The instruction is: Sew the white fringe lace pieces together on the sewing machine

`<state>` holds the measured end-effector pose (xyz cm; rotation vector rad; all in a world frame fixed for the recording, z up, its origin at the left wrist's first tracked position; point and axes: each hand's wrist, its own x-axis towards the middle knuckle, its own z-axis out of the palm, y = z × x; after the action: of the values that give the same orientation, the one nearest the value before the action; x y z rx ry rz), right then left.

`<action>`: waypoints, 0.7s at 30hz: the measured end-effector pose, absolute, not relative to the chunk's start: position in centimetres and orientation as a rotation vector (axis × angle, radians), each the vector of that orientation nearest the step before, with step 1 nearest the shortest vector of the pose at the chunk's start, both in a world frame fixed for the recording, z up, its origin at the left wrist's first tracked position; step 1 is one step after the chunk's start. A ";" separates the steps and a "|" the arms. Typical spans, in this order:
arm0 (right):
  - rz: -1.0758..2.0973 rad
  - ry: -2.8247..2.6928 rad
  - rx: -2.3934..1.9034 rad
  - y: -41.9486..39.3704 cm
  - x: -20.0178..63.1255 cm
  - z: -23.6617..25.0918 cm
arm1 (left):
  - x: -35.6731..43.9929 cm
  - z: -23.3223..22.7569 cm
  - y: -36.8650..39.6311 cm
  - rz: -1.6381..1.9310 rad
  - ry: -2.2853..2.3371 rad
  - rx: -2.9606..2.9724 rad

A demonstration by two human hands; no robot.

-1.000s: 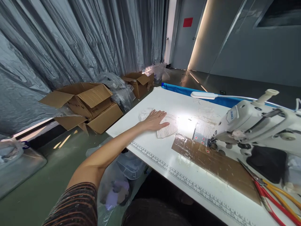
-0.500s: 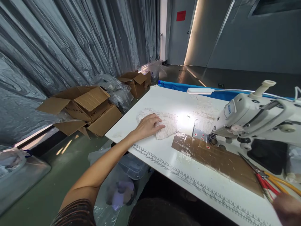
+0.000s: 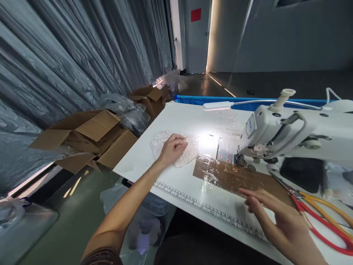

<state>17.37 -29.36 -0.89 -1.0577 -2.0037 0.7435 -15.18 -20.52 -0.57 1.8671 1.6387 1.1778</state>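
A white lace fabric piece (image 3: 161,145) lies on the sewing table at the left. My left hand (image 3: 172,150) is over its near part, thumb and forefinger drawn together on the fabric. My right hand (image 3: 284,221) is in the air above the table's front edge and the brown board (image 3: 217,173), fingers apart and holding nothing. To its right lie scissors with red and orange handles (image 3: 317,206). The white sewing machine (image 3: 286,129) stands behind, its needle area by a metal plate with red marks (image 3: 226,156). More white lace (image 3: 230,125) lies beyond that plate.
A printed ruler (image 3: 204,208) runs along the front edge of the table. A white lamp bar (image 3: 217,105) lights the surface. Open cardboard boxes (image 3: 91,129) and plastic bags stand on the floor to the left. A dark pad (image 3: 302,176) lies beneath the machine arm.
My right hand has come in from the lower right corner, away from the scissors' handles, toward the brown board. My left thumb and fingers have drawn closer together. The view has turned slightly right.
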 end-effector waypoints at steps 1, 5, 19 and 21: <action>0.760 -2.026 -1.068 -28.9 17.3 -1.4 | -14.6 -0.2 -20.9 1.250 1.590 1.843; 0.730 -2.085 -1.114 -27.7 16.4 -2.1 | -10.5 1.4 -23.8 1.205 1.097 1.740; 1.826 -1.929 -1.068 -29.6 16.5 -1.2 | -4.8 1.0 -26.4 0.789 0.979 1.388; 1.649 -1.980 -1.124 -28.5 17.2 -1.5 | -5.4 0.2 -25.4 0.898 1.129 1.509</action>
<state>17.24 -28.46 -1.47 -1.1243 -1.9801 1.6492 -5.44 -25.37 0.19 1.5095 1.1291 0.8983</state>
